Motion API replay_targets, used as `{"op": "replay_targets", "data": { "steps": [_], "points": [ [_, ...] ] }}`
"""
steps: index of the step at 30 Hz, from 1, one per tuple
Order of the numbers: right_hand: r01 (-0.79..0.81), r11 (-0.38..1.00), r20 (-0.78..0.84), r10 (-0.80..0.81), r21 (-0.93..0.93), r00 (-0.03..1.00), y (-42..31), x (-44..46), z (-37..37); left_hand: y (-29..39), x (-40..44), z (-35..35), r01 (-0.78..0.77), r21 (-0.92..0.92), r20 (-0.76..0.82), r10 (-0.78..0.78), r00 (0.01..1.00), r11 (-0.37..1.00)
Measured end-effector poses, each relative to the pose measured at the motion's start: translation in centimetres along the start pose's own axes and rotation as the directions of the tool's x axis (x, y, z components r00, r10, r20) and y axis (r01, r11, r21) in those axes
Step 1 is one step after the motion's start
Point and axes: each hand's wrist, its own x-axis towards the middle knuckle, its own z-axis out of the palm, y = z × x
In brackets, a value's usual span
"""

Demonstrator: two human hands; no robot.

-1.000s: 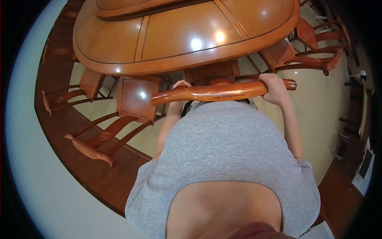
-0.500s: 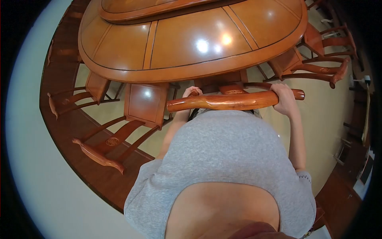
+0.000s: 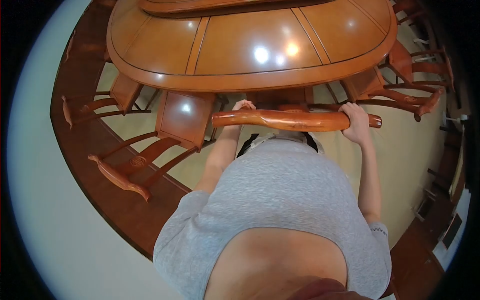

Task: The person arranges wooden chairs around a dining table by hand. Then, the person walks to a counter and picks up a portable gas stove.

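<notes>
A reddish-brown wooden chair [image 3: 280, 120] stands in front of my body, its curved top rail running across the view and its seat partly under the table. My right hand [image 3: 356, 124] is wrapped over the rail near its right end. Behind the rail's left end, my left hand [image 3: 244, 105] has curled fingers at the chair back; the rail hides part of its grip. Just beyond the chair is the edge of a large, glossy oval wooden table [image 3: 250, 47].
Matching chairs surround the table: one [image 3: 185, 115] at the near left, another [image 3: 127, 95] farther left, and one [image 3: 395, 95] on the right. Dark wooden flooring or trim [image 3: 80, 125] borders the pale floor [image 3: 395, 135] at left.
The table, neighbouring chairs and held chair sit slightly higher in view, as the camera has shifted. My right hand keeps hold of the rail, and more of my left forearm shows.
</notes>
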Motion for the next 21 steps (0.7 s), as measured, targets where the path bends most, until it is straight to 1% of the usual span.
{"op": "replay_targets", "data": {
  "steps": [1,2,3,4,5,6,8,9,10,11,12,13,15,16,18,19,20,21],
  "points": [
    [0.009,1.0,-0.02,-0.009,-0.006,1.0,-0.1,0.0,0.0,0.3,0.8,-1.1,0.133,-0.029,0.082,-0.13,0.988,0.991],
    [0.017,1.0,-0.038,-0.017,-0.012,0.999,-0.1,-0.1,0.1,0.0,0.9,-1.5,0.266,-0.049,0.167,-0.255,0.953,0.963],
    [0.02,0.999,-0.038,-0.021,-0.025,0.999,-0.1,-0.2,0.1,-1.3,0.8,-1.9,0.058,-0.053,-0.153,-0.066,0.986,0.997],
    [0.018,0.999,-0.026,-0.019,-0.029,0.999,-0.2,-0.2,0.1,-1.3,-1.4,1.3,0.034,-0.128,-0.162,-0.054,0.985,0.991],
    [0.025,0.999,-0.032,-0.026,-0.045,0.999,-0.3,-0.2,0.1,-1.5,-3.2,3.5,-0.102,-0.045,-0.182,0.092,0.979,0.994],
    [0.033,0.998,-0.034,-0.035,-0.059,0.999,-0.4,-0.3,0.2,-2.3,-4.5,4.4,-0.234,0.04,-0.195,0.237,0.952,0.972],
    [0.025,0.999,0.008,-0.024,-0.033,1.0,-0.2,-0.4,0.5,-2.5,-2.0,2.3,-0.125,-0.194,-0.183,0.089,0.979,0.973],
    [0.018,1.0,0.013,-0.018,-0.021,1.0,-0.3,-0.5,0.4,-1.5,-4.2,5.1,-0.119,-0.177,-0.155,0.092,0.984,0.977],
    [0.016,1.0,0.012,-0.016,-0.011,1.0,-0.5,-0.3,0.3,-0.8,-5.6,7.3,-0.088,-0.192,-0.151,0.059,0.987,0.977],
    [-0.009,1.0,0.017,0.009,-0.026,1.0,-0.8,-0.2,-0.1,-0.7,-5.8,7.3,-0.048,-0.233,0.009,0.051,0.999,0.971],
    [0.006,1.0,0.022,-0.006,-0.025,1.0,-0.8,-0.1,0.1,-0.5,-6.2,7.1,-0.004,-0.263,0.173,0.051,0.984,0.965],
    [0.004,1.0,0.015,-0.003,-0.028,1.0,-0.6,-0.2,0.2,-0.6,-6.7,7.6,-0.016,-0.269,0.168,0.063,0.984,0.963],
    [0.01,0.999,0.014,-0.01,-0.032,1.0,-0.3,-0.4,0.5,-0.6,-7.7,9.3,-0.049,-0.39,0.12,0.104,0.987,0.919],
    [0.007,0.999,0.001,-0.007,-0.033,1.0,-0.1,-0.5,0.6,-0.7,-8.4,10.0,-0.061,-0.396,0.114,0.114,0.987,0.916],
    [0.024,0.999,-0.009,-0.025,-0.033,1.0,0.2,-0.7,0.8,-0.4,-9.7,11.6,-0.06,-0.407,-0.004,0.064,0.998,0.911],
    [0.019,1.0,-0.018,-0.02,-0.021,1.0,0.5,-0.8,0.9,-0.3,-10.8,14.4,-0.14,-0.386,-0.198,0.066,0.978,0.912],
    [0.019,1.0,-0.029,-0.019,-0.01,0.999,0.7,-0.7,1.0,-1.0,-11.4,15.4,-0.167,-0.39,-0.201,0.094,0.975,0.906],
    [0.049,0.999,-0.032,-0.05,-0.01,0.998,0.8,-0.7,1.1,-1.4,-12.1,16.4,-0.244,-0.438,-0.245,0.146,0.958,0.865]
  ]
}}
